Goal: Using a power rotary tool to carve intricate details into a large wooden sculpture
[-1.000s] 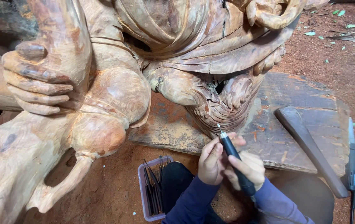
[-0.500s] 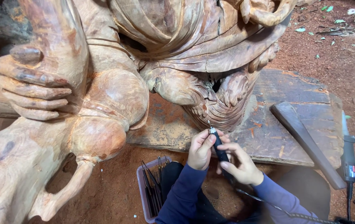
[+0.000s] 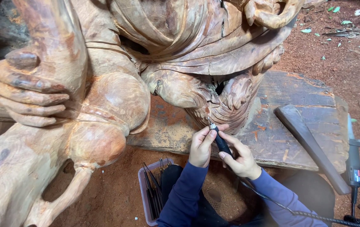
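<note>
A large reddish-brown wooden sculpture (image 3: pixel 117 92) fills the view, with a carved hand at the left and folded drapery above. Both my hands grip a black pen-shaped rotary carving tool (image 3: pixel 221 142). My left hand (image 3: pixel 201 146) pinches it near the tip. My right hand (image 3: pixel 241 157) holds its body lower down. The metal bit touches the carved detail (image 3: pixel 213 110) at the sculpture's lower middle. A cable (image 3: pixel 281 206) runs from the tool toward the lower right.
The sculpture rests on a worn wooden slab (image 3: pixel 302 109). A dark wooden mallet (image 3: pixel 310 147) lies on its right side. A power tool (image 3: pixel 353 159) stands at the right edge. A purple tray of thin chisels (image 3: pixel 151 191) sits by my knees. Red dirt with leaves lies beyond.
My hands and the tool moved up and left, from below the slab's edge to the carved detail, and the bit now meets the wood.
</note>
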